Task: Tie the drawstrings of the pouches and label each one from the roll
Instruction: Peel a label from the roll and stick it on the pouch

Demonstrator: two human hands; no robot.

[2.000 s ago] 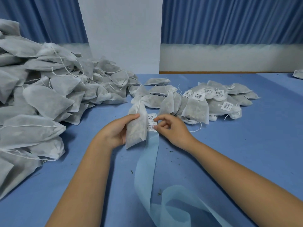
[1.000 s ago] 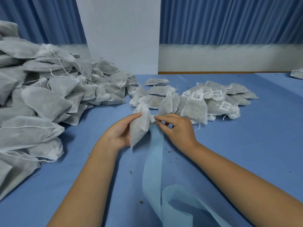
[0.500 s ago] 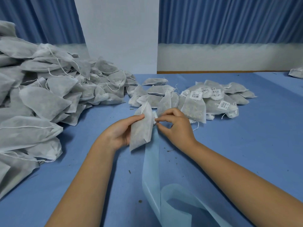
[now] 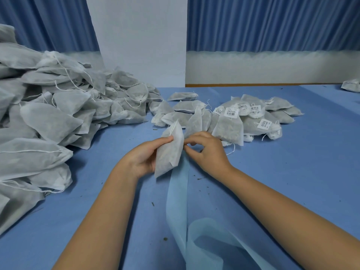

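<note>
My left hand (image 4: 143,157) grips a white drawstring pouch (image 4: 169,152) upright above the blue table, thumb near its top. My right hand (image 4: 207,151) is beside the pouch's right edge, with thumb and forefinger pinched together at the top end of the pale blue label backing strip (image 4: 179,193). The pouch hides whatever is between those fingertips. The strip runs down from my hands and curls into loops at the bottom of the view.
A large heap of unlabeled pouches (image 4: 50,114) fills the left side. A smaller pile of labeled pouches (image 4: 243,117) with barcode stickers lies behind my hands, to the right. One pouch (image 4: 351,85) sits at the far right edge. The blue table (image 4: 292,172) has small crumbs.
The white labels seen on the strip between my hands two seconds ago are now hidden behind the pouch. My hands have drawn closer together and the pouch has tilted slightly.
</note>
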